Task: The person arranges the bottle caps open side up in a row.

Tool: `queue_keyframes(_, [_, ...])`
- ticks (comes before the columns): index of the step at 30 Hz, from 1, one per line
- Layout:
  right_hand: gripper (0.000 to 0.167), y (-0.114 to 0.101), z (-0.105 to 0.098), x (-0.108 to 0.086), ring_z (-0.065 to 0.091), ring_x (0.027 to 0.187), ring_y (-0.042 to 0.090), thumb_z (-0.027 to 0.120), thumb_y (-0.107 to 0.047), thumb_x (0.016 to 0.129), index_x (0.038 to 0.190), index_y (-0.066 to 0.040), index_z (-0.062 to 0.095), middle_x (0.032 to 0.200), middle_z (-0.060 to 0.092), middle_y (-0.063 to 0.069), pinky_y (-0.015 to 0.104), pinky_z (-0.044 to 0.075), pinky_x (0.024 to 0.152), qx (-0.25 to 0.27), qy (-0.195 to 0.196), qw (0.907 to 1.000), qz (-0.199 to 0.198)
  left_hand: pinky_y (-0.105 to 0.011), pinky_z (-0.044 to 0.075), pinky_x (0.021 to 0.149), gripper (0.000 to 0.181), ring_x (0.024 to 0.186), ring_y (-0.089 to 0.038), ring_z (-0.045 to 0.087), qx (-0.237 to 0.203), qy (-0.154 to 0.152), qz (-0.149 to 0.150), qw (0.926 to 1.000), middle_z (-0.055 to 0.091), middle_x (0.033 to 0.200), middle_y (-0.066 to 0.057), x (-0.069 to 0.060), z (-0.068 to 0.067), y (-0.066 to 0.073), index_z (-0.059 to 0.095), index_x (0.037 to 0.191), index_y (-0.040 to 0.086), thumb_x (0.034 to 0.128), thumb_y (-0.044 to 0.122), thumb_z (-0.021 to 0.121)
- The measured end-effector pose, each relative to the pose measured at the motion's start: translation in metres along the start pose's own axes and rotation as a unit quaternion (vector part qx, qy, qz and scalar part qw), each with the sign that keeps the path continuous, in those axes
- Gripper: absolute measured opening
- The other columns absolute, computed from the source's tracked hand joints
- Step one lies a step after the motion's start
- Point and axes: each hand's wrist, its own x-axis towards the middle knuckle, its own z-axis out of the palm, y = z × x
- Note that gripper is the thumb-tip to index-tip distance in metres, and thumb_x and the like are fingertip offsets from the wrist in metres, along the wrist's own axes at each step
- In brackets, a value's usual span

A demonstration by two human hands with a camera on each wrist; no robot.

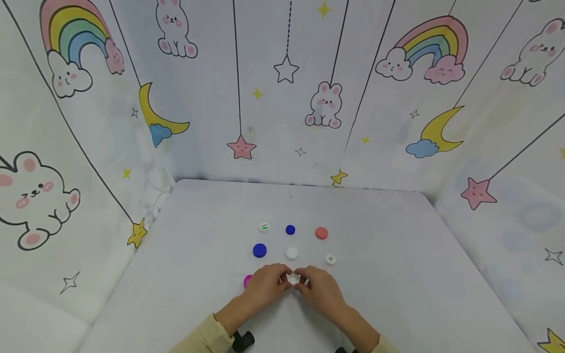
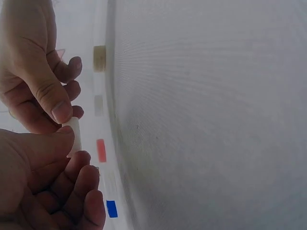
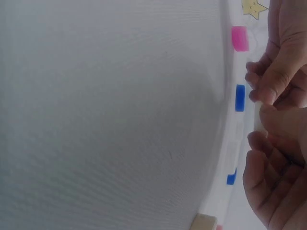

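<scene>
Both hands meet over the near middle of the table and pinch one white round cap (image 1: 293, 279) between them. The left hand (image 1: 268, 284) grips its left side with thumb and fingertips, and the right hand (image 1: 323, 291) grips its right side. In the left wrist view the cap (image 2: 76, 134) stands on edge between the left hand (image 2: 48, 179) and the right hand (image 2: 38, 72). The right wrist view shows the cap (image 3: 259, 117) largely covered by the fingers. A pink cap (image 1: 248, 281) lies partly hidden behind the left hand.
Beyond the hands on the white table (image 1: 397, 255) lie a large blue cap (image 1: 259, 250), a white cap (image 1: 292, 253), a patterned white cap (image 1: 330, 259), a green-marked cap (image 1: 264, 227), a small blue cap (image 1: 290, 230) and a red cap (image 1: 321, 233).
</scene>
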Motion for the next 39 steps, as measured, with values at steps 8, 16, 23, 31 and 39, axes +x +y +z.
queue_keyframes(8, [0.025, -0.003, 0.003, 0.0, 0.048, 0.062, -0.001, 0.081, -0.013, 0.078, 0.102, -0.01, 0.073, 0.073, 0.062, -0.011, 0.02, 0.043, 0.056, -0.016, -0.016, 0.9997, 0.003, -0.022, 0.046, 0.063, 0.02, 0.066, -0.002, 0.052, 0.032, -0.009, 0.03, 0.999, 0.062, 0.073, 0.006, 0.002, 0.002, 0.0, 0.071, 0.099, 0.006, 0.08, 0.01, 0.079])
queue_keyframes(16, [0.026, -0.004, 0.009, -0.002, 0.049, 0.062, 0.001, 0.083, -0.016, 0.077, 0.101, -0.009, 0.075, 0.07, 0.061, -0.012, 0.022, 0.045, 0.058, -0.018, -0.038, 0.9989, 0.018, -0.023, 0.045, 0.062, 0.02, 0.065, -0.003, 0.049, 0.05, -0.037, 0.017, 0.9979, 0.057, 0.069, 0.009, 0.001, 0.003, 0.001, 0.073, 0.098, 0.007, 0.0787, 0.01, 0.077])
queue_keyframes(23, [0.027, -0.005, 0.01, -0.004, 0.051, 0.064, 0.001, 0.083, -0.017, 0.076, 0.1, -0.009, 0.074, 0.071, 0.061, -0.013, 0.024, 0.045, 0.058, -0.021, -0.038, 0.9989, 0.02, -0.023, 0.044, 0.061, 0.019, 0.064, -0.004, 0.049, 0.066, -0.048, 0.014, 0.9965, 0.057, 0.068, 0.009, 0.001, 0.003, 0.005, 0.074, 0.097, 0.007, 0.078, 0.009, 0.078])
queue_keyframes(31, [0.027, -0.007, 0.011, -0.002, 0.05, 0.063, 0.003, 0.082, -0.015, 0.077, 0.101, -0.007, 0.074, 0.072, 0.061, -0.01, 0.024, 0.046, 0.059, -0.032, -0.046, 0.9981, 0.027, -0.023, 0.041, 0.059, 0.019, 0.062, -0.005, 0.047, 0.085, -0.06, 0.002, 0.9946, 0.055, 0.066, 0.01, 0.005, 0.006, 0.006, 0.073, 0.095, 0.009, 0.0769, 0.011, 0.079])
queue_keyframes(39, [0.027, -0.006, 0.015, -0.002, 0.051, 0.063, 0.002, 0.082, -0.015, 0.076, 0.101, -0.007, 0.074, 0.072, 0.063, -0.009, 0.024, 0.047, 0.059, -0.027, -0.042, 0.9983, 0.031, -0.024, 0.044, 0.062, 0.02, 0.064, -0.006, 0.049, 0.084, -0.066, -0.006, 0.9942, 0.057, 0.069, 0.008, 0.004, 0.006, 0.005, 0.073, 0.097, 0.008, 0.078, 0.012, 0.079])
